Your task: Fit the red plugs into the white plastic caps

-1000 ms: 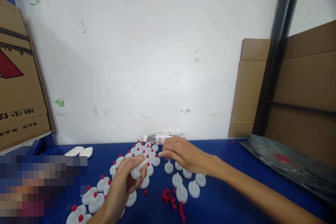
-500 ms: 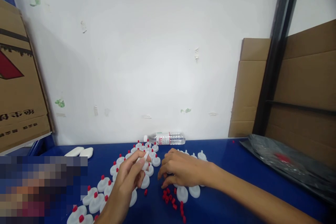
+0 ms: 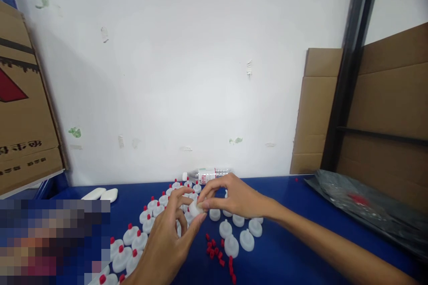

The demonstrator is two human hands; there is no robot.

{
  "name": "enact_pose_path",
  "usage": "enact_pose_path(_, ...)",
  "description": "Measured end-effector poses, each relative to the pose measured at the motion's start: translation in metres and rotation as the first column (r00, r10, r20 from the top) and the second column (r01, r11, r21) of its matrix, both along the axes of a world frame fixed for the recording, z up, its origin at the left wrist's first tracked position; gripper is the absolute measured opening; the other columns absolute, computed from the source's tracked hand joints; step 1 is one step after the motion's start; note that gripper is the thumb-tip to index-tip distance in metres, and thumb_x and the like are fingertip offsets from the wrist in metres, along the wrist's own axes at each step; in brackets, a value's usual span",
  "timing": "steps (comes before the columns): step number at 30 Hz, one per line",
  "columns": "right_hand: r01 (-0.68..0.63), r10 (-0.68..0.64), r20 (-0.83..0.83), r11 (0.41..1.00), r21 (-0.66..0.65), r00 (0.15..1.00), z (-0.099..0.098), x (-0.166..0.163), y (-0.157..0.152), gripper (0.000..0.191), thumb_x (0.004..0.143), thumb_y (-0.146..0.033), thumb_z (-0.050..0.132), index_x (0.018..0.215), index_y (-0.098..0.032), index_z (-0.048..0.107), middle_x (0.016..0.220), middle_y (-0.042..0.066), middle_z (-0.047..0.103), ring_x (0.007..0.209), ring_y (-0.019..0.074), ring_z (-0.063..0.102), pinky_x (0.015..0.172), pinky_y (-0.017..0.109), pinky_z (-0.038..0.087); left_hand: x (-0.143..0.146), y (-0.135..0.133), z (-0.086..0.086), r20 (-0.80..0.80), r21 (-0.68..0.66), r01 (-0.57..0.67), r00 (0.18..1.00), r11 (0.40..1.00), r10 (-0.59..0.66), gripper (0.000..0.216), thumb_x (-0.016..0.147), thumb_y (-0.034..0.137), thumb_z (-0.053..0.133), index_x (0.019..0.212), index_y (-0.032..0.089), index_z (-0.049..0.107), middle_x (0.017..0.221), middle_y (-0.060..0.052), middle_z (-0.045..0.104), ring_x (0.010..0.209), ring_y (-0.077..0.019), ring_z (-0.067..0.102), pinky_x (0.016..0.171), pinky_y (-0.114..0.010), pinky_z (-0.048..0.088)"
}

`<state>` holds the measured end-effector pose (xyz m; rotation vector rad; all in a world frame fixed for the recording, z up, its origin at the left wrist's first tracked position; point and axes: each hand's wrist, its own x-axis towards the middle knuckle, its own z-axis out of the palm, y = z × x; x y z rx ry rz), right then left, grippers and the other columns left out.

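Note:
Between my hands is a white translucent plastic cap with a spout [image 3: 194, 209]. The fingers and thumb of my left hand [image 3: 172, 229] curl around it from the left. From the right, my right hand [image 3: 230, 196] pinches at the cap with thumb and fingertips; its spout and anything small between those fingertips are hidden. Left of and behind my left hand stand several white spout caps with red tips [image 3: 122, 258]. Below my right hand are several white spout caps without red tips [image 3: 231, 246]. A loose pile of small red tips [image 3: 212, 249] lies beside them.
A clear plastic bottle [image 3: 209, 175] lies against the wall at the back of the blue table [image 3: 284, 213]. Two white objects [image 3: 109, 195] rest at the left. Grey plastic bags [image 3: 361, 205] lie on the right, with cardboard [image 3: 316, 111] behind. A large carton [image 3: 26, 98] stands left.
My right hand has moved left and up, from above the red tips to the white spout cap in my left hand. My left hand has shifted slightly right, its fingers more spread around the cap.

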<state>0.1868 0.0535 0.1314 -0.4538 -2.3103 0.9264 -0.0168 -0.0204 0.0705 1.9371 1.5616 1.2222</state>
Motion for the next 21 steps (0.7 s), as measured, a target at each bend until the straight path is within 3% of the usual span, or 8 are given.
enact_pose_path(5, 0.097, -0.101, 0.072, 0.994, 0.051, 0.992, 0.004, 0.007, 0.008, 0.024, 0.097, -0.039, 0.064, 0.103, -0.02, 0.077, 0.089, 0.002, 0.078, 0.084, 0.0177, 0.072, 0.074, 0.026, 0.053, -0.001, -0.002, 0.004, -0.091, 0.062, -0.011, 0.996, 0.998, 0.016, 0.043, 0.102, 0.055, 0.045, 0.136, 0.03, 0.038, 0.101, 0.001, 0.069, 0.058, -0.014, 0.058, 0.058, -0.028, 0.04)
enact_pose_path(8, 0.204, -0.219, 0.106, 0.97, 0.136, 0.97, 0.001, 0.012, 0.018, 0.03, 0.101, -0.042, 0.058, 0.1, -0.018, 0.077, 0.089, 0.004, 0.078, 0.082, 0.0183, 0.071, 0.074, 0.027, 0.051, -0.004, -0.002, 0.008, -0.248, 0.101, -0.032, 0.967, 0.994, 0.057, 0.027, 0.105, 0.045, 0.036, 0.116, 0.026, 0.052, 0.086, 0.002, 0.068, 0.058, -0.0155, 0.058, 0.06, -0.029, 0.039)
enact_pose_path(10, 0.264, -0.292, 0.129, 0.945, 0.194, 0.948, -0.005, 0.015, 0.027, 0.033, 0.101, -0.041, 0.055, 0.096, -0.018, 0.078, 0.083, 0.004, 0.076, 0.075, 0.0176, 0.068, 0.07, 0.028, 0.048, -0.005, -0.002, 0.01, -0.468, 0.077, -0.065, 0.879, 0.995, 0.094, 0.033, 0.104, 0.036, 0.034, 0.086, 0.023, 0.058, 0.071, 0.0, 0.066, 0.058, -0.0187, 0.06, 0.06, -0.031, 0.036)
enact_pose_path(12, 0.302, -0.35, 0.17, 0.919, 0.255, 0.921, -0.014, 0.018, 0.036, 0.035, 0.101, -0.04, 0.054, 0.087, -0.017, 0.077, 0.07, 0.002, 0.071, 0.062, 0.0154, 0.06, 0.062, 0.028, 0.042, -0.005, -0.003, 0.011, -0.669, 0.041, -0.12, 0.734, 0.992, 0.117, 0.041, 0.102, 0.027, 0.034, 0.068, 0.022, 0.057, 0.065, -0.005, 0.067, 0.061, -0.0235, 0.065, 0.06, -0.033, 0.033)
enact_pose_path(14, 0.307, -0.379, 0.218, 0.902, 0.303, 0.899, -0.025, 0.019, 0.043, 0.038, 0.101, -0.038, 0.054, 0.078, -0.016, 0.074, 0.058, 0.0, 0.063, 0.052, 0.0129, 0.05, 0.056, 0.027, 0.035, -0.003, -0.004, 0.011, -0.776, 0.013, -0.168, 0.621, 0.986, 0.116, 0.041, 0.099, 0.021, 0.035, 0.069, 0.021, 0.064, 0.073, -0.01, 0.073, 0.069, -0.0288, 0.07, 0.061, -0.034, 0.034)
enact_pose_path(16, 0.282, -0.376, 0.268, 0.9, 0.331, 0.887, -0.034, 0.02, 0.049, 0.041, 0.101, -0.038, 0.054, 0.071, -0.016, 0.071, 0.054, -0.002, 0.059, 0.047, 0.0112, 0.044, 0.052, 0.027, 0.031, -0.001, -0.004, 0.009, -0.825, -0.012, -0.171, 0.559, 0.985, 0.087, 0.039, 0.097, 0.017, 0.036, 0.078, 0.02, 0.069, 0.08, -0.013, 0.075, 0.076, -0.0331, 0.073, 0.063, -0.036, 0.038)
enact_pose_path(19, 0.228, -0.349, 0.324, 0.906, 0.356, 0.88, -0.04, 0.021, 0.052, 0.046, 0.102, -0.04, 0.052, 0.068, -0.016, 0.07, 0.054, -0.002, 0.059, 0.045, 0.0102, 0.043, 0.051, 0.026, 0.031, 0.003, -0.006, 0.004, -0.847, -0.043, -0.138, 0.53, 0.99, 0.037, 0.039, 0.097, 0.015, 0.035, 0.084, 0.018, 0.071, 0.082, -0.014, 0.077, 0.077, -0.0353, 0.074, 0.064, -0.038, 0.043)
enact_pose_path(21, 0.212, -0.347, 0.326, 0.899, 0.383, 0.88, -0.039, 0.021, 0.05, 0.041, 0.103, -0.039, 0.051, 0.078, -0.015, 0.073, 0.059, -0.001, 0.063, 0.049, 0.0111, 0.047, 0.053, 0.026, 0.034, 0.005, -0.008, 0.002, -0.855, -0.043, -0.131, 0.518, 0.99, 0.031, 0.038, 0.097, 0.015, 0.035, 0.087, 0.017, 0.071, 0.083, -0.015, 0.077, 0.077, -0.0352, 0.075, 0.064, -0.038, 0.044)
